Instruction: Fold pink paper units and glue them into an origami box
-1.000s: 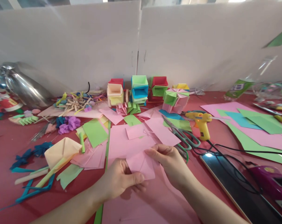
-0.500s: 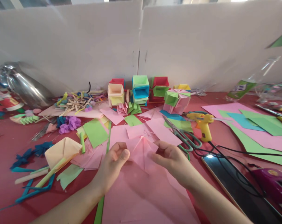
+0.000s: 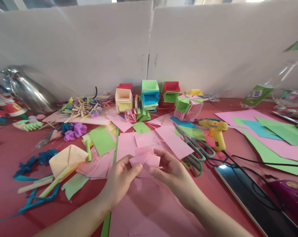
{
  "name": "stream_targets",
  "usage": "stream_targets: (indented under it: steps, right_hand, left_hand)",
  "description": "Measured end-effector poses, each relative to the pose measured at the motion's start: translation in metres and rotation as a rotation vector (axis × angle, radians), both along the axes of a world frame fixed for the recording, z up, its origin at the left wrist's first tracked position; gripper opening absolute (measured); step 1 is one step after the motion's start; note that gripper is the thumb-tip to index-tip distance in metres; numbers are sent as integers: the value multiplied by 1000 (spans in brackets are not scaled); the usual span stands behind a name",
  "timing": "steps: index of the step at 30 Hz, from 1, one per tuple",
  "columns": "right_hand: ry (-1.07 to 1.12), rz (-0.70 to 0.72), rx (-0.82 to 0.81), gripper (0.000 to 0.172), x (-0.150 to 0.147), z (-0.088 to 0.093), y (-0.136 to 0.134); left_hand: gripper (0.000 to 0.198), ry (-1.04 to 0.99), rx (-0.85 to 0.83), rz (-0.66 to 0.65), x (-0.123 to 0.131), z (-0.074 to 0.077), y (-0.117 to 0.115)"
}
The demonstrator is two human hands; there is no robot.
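A small folded pink paper piece (image 3: pixel 145 160) is held just above the red table (image 3: pixel 6 154) between both hands. My left hand (image 3: pixel 120 182) pinches its left side with thumb and fingers closed. My right hand (image 3: pixel 172 174) grips its right side the same way. Under the hands lies a large pink sheet (image 3: pixel 151 210), and loose pink squares (image 3: pixel 171 140) are spread just beyond them.
Green-handled scissors (image 3: pixel 195 146) and a yellow glue gun (image 3: pixel 216 131) lie right of the hands, with black cables and a dark tablet (image 3: pixel 252 197). Folded paper boxes (image 3: pixel 149 93) stand at the back by the white partition. A cream paper flower (image 3: pixel 65 159) and scraps lie left.
The pink paper was opened out between my hands half a second ago. It is now folded smaller and pinched close together, slightly higher in view.
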State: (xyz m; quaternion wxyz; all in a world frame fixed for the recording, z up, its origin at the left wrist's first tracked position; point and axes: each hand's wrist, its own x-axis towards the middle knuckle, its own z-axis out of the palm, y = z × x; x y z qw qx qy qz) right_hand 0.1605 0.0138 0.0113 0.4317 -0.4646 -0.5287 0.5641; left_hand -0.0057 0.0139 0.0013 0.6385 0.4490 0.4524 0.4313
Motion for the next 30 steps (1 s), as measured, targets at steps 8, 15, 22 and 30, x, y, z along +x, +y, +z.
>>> stream_targets:
  steps: [8,15,22,30]
  right_hand:
    - [-299,7,133,37,3,0,-3]
    - [-377,70,552,11,5,5,-4]
    - [-489,-2,1099,16,6,13,-6]
    - [-520,1,1219,20,10,12,-8]
  left_hand:
    - [12,123,191,-58,-3,3,1]
    - [10,422,767,-49,-6,0,-1]
    - [22,621,1247,57,-15,3,-2]
    - [22,661,1468,53,-21,15,0]
